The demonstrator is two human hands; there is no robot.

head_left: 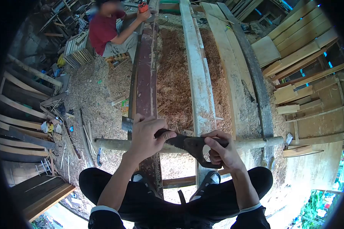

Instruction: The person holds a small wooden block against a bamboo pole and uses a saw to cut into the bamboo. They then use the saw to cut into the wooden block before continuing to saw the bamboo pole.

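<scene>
A dark hand saw lies crosswise in front of me, its toothed edge facing my body. My right hand is wrapped around the saw's handle on the right. Over the blade sits my left hand, closed with the thumb along the metal, and the blade's tip sticks out past it to the left. Below the saw runs a round pole, lying across under several long boards. The brown painted board extends forward under my left hand, and a white painted board extends forward from near the saw's handle.
A co-worker in a red shirt crouches at the far left, holding an orange tool. Bare wooden planks lie to the right. Wood shavings cover the ground. Stacked lumber lines the left side, with panels at right.
</scene>
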